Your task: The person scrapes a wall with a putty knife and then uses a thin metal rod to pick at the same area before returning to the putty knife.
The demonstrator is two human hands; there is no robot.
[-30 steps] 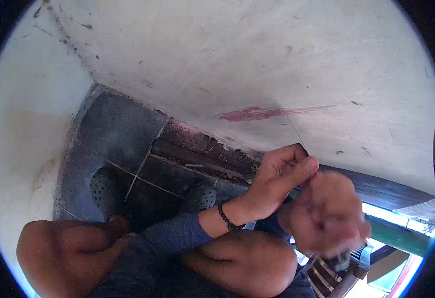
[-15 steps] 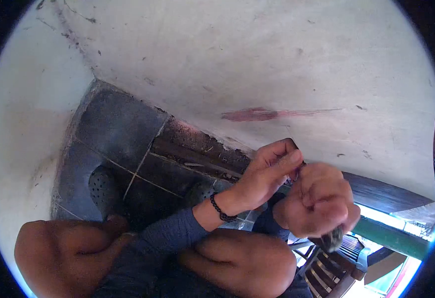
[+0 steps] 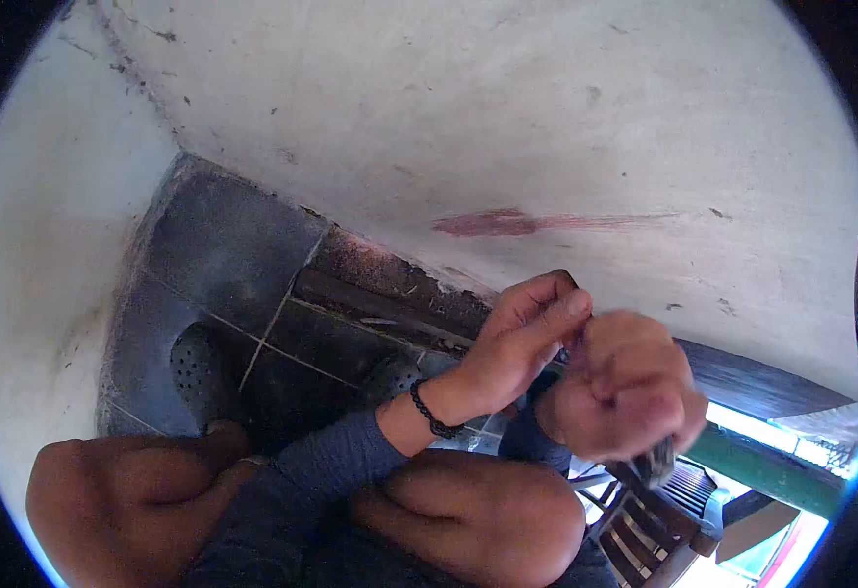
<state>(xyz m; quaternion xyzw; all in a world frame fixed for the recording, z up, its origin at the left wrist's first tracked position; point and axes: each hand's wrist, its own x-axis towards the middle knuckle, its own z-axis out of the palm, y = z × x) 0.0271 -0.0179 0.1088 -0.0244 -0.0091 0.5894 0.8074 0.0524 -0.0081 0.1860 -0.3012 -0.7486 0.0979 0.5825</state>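
My left hand (image 3: 517,348), with a dark braided bracelet (image 3: 431,410) at its wrist, is closed in a pinch close to the wall. Whatever sits between its thumb and fingertips is too small and hidden to make out. Directly beside it, my right hand (image 3: 630,392) is curled into a fist, slightly blurred. A dark grey, shiny-ended object (image 3: 656,463) sticks out below that fist. The rest of it is covered by the fingers, so its kind does not show.
A whitish wall (image 3: 351,98) bears a reddish-brown smear (image 3: 498,223). Dark floor tiles (image 3: 228,235) meet a broken wall base (image 3: 380,269). Clogs (image 3: 199,367) are on my feet below bent knees (image 3: 488,519). A wooden slatted chair (image 3: 645,524) and a green beam (image 3: 772,461) stand at right.
My right fist has shifted slightly left and up, and the object below it has tilted a little. The left hand keeps its pinch almost in place.
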